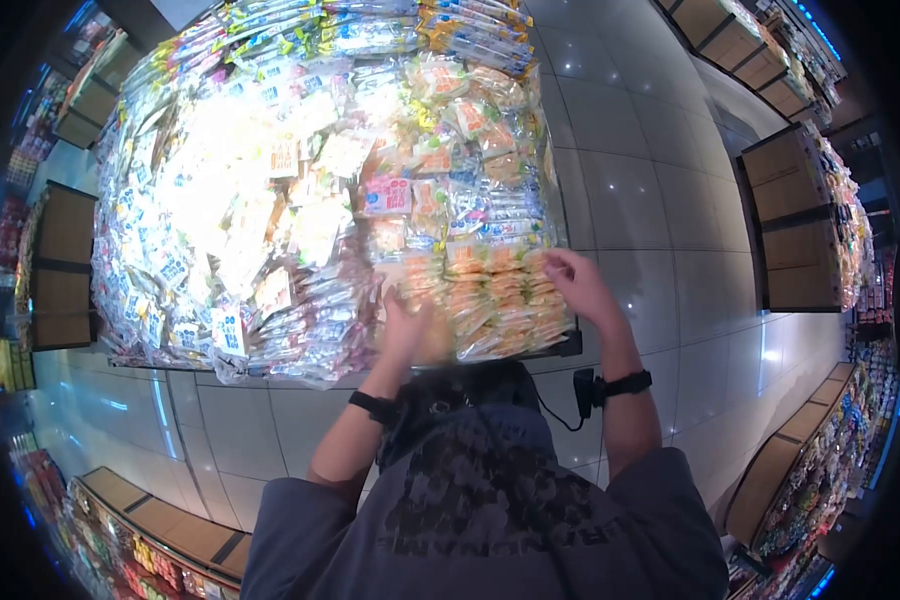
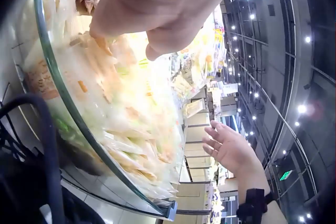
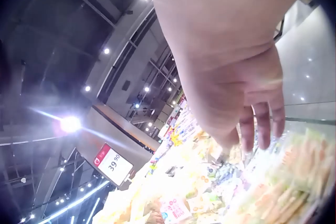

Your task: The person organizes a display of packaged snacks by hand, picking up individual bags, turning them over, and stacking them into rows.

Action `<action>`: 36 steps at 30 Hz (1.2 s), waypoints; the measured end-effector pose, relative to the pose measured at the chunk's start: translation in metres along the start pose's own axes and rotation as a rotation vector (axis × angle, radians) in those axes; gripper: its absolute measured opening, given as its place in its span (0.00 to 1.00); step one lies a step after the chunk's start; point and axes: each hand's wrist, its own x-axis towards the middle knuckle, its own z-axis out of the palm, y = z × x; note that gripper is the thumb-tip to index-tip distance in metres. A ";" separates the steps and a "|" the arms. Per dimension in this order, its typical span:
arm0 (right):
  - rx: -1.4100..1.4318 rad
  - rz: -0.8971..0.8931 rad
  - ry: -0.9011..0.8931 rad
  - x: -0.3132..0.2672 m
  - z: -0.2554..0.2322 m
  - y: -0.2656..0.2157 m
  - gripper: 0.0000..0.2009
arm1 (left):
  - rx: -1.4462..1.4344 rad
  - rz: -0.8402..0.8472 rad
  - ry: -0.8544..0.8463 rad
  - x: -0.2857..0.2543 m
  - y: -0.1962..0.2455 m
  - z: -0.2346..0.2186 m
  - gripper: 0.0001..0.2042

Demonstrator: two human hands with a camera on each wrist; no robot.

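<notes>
Rows of clear snack packets with orange contents point(image 1: 505, 300) stand at the near right corner of a heaped display. My left hand point(image 1: 405, 325) is over their left side, blurred in the head view. In the left wrist view, the left hand point(image 2: 163, 8) reaches down with fingertips right at the clear packets point(image 2: 113, 77); I cannot tell whether it holds one. At the right edge of the rows hovers my right hand point(image 1: 580, 285), fingers loosely bent and nothing in them. The right wrist view shows the right hand point(image 3: 236, 92) with its fingers hanging above the packets point(image 3: 283, 192).
Pink-and-white packets point(image 1: 320, 320) are heaped left of the orange rows, with long bagged snacks point(image 1: 370, 35) at the back. A glass rim point(image 2: 63, 92) borders the display. A price sign point(image 3: 113, 164) rises over the goods. Other display stands point(image 1: 795, 220) flank the tiled floor point(image 1: 650, 200).
</notes>
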 end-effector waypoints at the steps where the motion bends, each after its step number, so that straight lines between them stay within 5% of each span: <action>1: 0.006 -0.009 -0.008 0.021 -0.002 0.010 0.18 | -0.002 0.009 0.008 -0.004 0.007 0.001 0.43; 6: -0.326 -0.196 0.575 0.126 -0.006 0.028 0.24 | -0.047 0.077 0.063 -0.006 0.011 0.007 0.40; 9: -0.344 -0.207 0.686 0.164 -0.001 0.025 0.23 | 0.093 0.154 0.108 -0.006 0.001 0.007 0.41; 12: -0.277 -0.165 0.555 0.211 -0.007 0.069 0.18 | 0.088 0.200 0.133 -0.006 0.000 0.007 0.40; 16: -0.215 -0.111 0.651 0.196 -0.022 0.067 0.14 | 0.045 0.223 0.173 -0.025 0.023 -0.004 0.40; 19: 0.033 -0.200 0.586 0.138 -0.035 0.035 0.11 | 0.247 0.179 0.178 -0.053 0.068 -0.016 0.35; 21: 0.583 -0.026 0.214 0.094 -0.028 0.010 0.13 | 0.562 0.539 0.291 -0.069 0.089 -0.015 0.26; 22: 0.578 -0.020 0.199 0.070 -0.020 -0.006 0.13 | 0.561 0.523 0.296 -0.073 0.096 -0.014 0.26; 24: 0.895 -0.017 -0.040 0.026 0.001 -0.035 0.17 | -0.079 0.416 -0.143 -0.077 0.109 -0.013 0.23; 25: 0.891 -0.011 -0.053 0.010 0.012 -0.043 0.17 | -0.082 0.405 -0.133 -0.084 0.116 -0.009 0.23; 27: 0.732 -0.041 -0.304 -0.017 0.030 -0.053 0.23 | -0.612 0.174 -0.394 -0.094 0.129 -0.004 0.21; 30: 0.472 -0.131 -0.431 -0.052 0.048 -0.055 0.26 | -0.450 0.059 -0.399 -0.104 0.132 -0.014 0.22; 32: 0.559 -0.113 -0.499 -0.069 0.050 -0.061 0.31 | -0.619 0.036 -0.480 -0.102 0.101 -0.019 0.23; 34: 0.693 -0.228 -0.504 -0.084 0.050 -0.068 0.35 | -0.596 -0.123 -0.785 -0.106 0.084 -0.036 0.22; 36: 0.655 -0.207 -0.569 -0.092 0.054 -0.079 0.33 | -0.563 -0.115 -0.858 -0.111 0.068 -0.044 0.21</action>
